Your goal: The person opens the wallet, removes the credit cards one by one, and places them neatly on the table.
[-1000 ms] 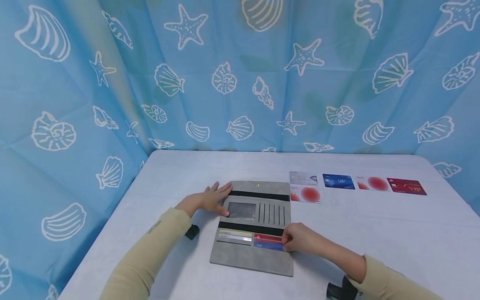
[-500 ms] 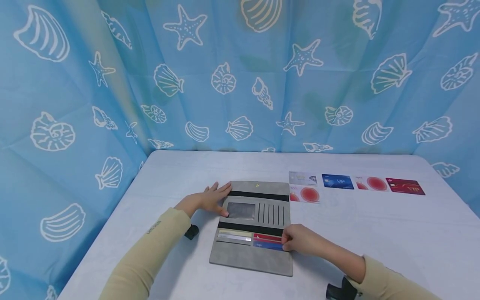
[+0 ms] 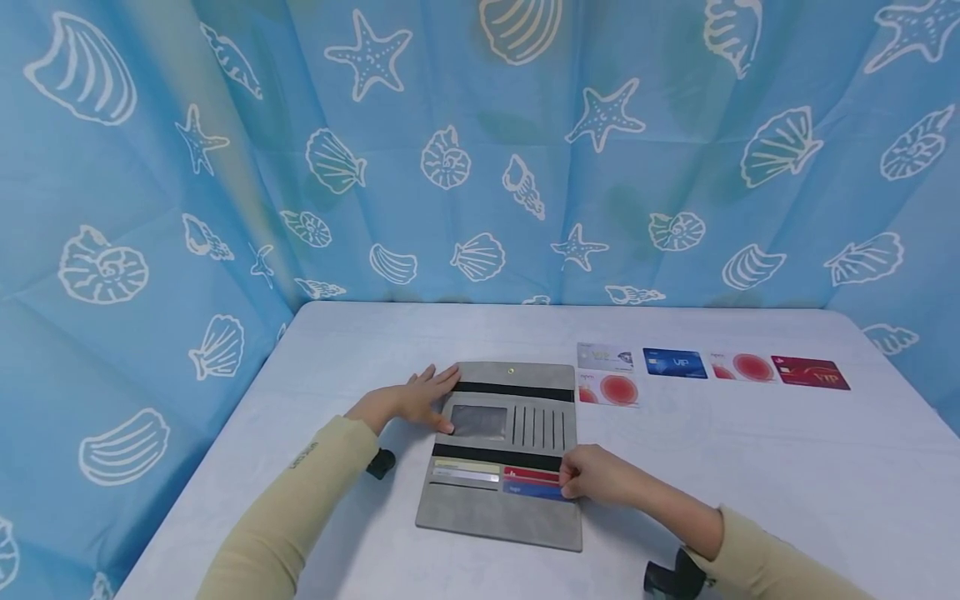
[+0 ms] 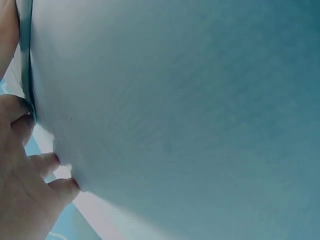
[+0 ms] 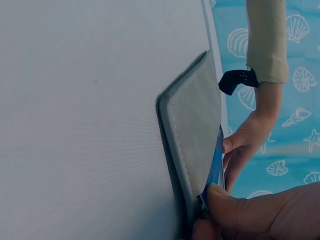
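Note:
A grey wallet [image 3: 517, 523] lies unfolded in the head view. My left hand [image 3: 416, 402] rests with spread fingers on its upper left edge; the left wrist view shows the fingers [image 4: 44, 162] at that edge. At the lower right pocket, my right hand [image 3: 597, 475] pinches the right end of a blue card [image 3: 531, 490]. A red card [image 3: 529, 476] shows just above the blue one. In the right wrist view the thumb [image 5: 225, 205] presses on the blue card [image 5: 216, 160] beside the wallet flap [image 5: 197, 120]. Pale cards [image 3: 467, 472] fill the left pockets.
Right of the wallet lie loose cards: a silver card [image 3: 603, 357], a white card with red circles [image 3: 609, 388] below it, a blue VIP card [image 3: 674, 363], another circle card [image 3: 742, 367] and a red VIP card [image 3: 811, 372]. A shell-print curtain [image 3: 442, 208] hangs behind the table.
My right forearm has shifted very slightly left. Both hands keep their places on the wallet and card, and the cards look the same.

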`<act>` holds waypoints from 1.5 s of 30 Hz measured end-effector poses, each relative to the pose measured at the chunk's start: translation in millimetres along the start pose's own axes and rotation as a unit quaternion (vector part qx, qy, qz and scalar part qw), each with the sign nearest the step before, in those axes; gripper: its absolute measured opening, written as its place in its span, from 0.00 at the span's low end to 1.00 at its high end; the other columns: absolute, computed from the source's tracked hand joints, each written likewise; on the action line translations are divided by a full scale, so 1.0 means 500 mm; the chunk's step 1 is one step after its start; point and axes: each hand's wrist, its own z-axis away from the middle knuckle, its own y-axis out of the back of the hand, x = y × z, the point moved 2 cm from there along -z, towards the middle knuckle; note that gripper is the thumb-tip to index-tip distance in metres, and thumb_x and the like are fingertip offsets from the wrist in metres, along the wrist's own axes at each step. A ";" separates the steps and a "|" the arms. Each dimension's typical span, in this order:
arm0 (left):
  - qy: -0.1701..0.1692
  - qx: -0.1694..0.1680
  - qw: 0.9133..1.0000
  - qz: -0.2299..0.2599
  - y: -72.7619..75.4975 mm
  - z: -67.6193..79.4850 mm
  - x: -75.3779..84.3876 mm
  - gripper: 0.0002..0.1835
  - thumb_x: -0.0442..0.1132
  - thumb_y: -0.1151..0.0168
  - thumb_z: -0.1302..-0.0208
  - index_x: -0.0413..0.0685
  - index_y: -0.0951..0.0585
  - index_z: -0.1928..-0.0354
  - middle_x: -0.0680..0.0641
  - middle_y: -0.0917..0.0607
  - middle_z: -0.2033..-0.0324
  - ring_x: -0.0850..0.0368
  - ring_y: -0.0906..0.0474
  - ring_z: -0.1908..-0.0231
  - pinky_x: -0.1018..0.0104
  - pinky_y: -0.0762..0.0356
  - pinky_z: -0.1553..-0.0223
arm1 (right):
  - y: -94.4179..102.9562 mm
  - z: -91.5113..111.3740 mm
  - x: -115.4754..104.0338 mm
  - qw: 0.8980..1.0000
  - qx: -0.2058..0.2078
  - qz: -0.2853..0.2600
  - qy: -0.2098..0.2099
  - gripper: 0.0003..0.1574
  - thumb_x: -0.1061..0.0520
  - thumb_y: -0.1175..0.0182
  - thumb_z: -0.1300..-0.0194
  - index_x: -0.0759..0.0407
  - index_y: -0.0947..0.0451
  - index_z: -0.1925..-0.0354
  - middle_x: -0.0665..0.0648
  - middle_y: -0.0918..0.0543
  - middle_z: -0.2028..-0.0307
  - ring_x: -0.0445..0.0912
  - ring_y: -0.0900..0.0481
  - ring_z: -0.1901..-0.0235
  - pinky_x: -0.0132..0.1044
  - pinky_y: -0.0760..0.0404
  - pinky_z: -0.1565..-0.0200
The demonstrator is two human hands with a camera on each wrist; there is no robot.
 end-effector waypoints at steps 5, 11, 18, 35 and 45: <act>0.002 0.001 1.000 0.002 0.000 0.000 -0.004 0.53 0.56 0.36 0.47 0.53 0.59 0.28 0.52 0.61 0.28 0.46 0.73 0.30 0.49 0.71 0.32 | 0.003 -0.004 -0.001 1.000 -0.007 -0.018 -0.011 0.08 0.66 0.38 0.45 0.60 0.27 0.76 0.53 0.28 0.78 0.43 0.29 0.75 0.32 0.24 0.69; 0.001 0.003 1.000 -0.002 -0.002 -0.001 -0.006 0.53 0.57 0.37 0.47 0.52 0.58 0.28 0.52 0.62 0.28 0.46 0.73 0.30 0.49 0.70 0.32 | 0.011 -0.009 0.003 0.999 -0.010 -0.033 -0.019 0.07 0.66 0.38 0.45 0.61 0.27 0.75 0.53 0.27 0.77 0.43 0.28 0.74 0.33 0.20 0.69; 0.005 0.004 1.000 0.000 -0.002 -0.001 -0.006 0.53 0.56 0.36 0.47 0.53 0.58 0.28 0.53 0.62 0.28 0.47 0.73 0.30 0.50 0.70 0.32 | 0.015 -0.014 0.001 0.999 -0.009 -0.025 -0.017 0.07 0.66 0.37 0.46 0.61 0.27 0.75 0.53 0.28 0.77 0.44 0.28 0.75 0.34 0.20 0.71; 0.008 0.005 1.000 -0.003 -0.005 -0.003 -0.005 0.52 0.55 0.36 0.47 0.52 0.57 0.28 0.53 0.62 0.28 0.47 0.72 0.30 0.49 0.69 0.32 | 0.035 -0.031 0.017 1.000 -0.004 -0.020 -0.001 0.06 0.63 0.38 0.43 0.60 0.26 0.74 0.53 0.28 0.78 0.44 0.30 0.77 0.31 0.26 0.73; 0.013 0.007 1.000 -0.002 -0.005 -0.003 -0.005 0.52 0.55 0.36 0.48 0.53 0.57 0.28 0.54 0.62 0.28 0.48 0.72 0.30 0.51 0.70 0.32 | 0.034 -0.022 0.025 0.998 -0.003 -0.063 0.016 0.12 0.65 0.33 0.50 0.61 0.28 0.70 0.52 0.32 0.81 0.43 0.32 0.78 0.31 0.29 0.75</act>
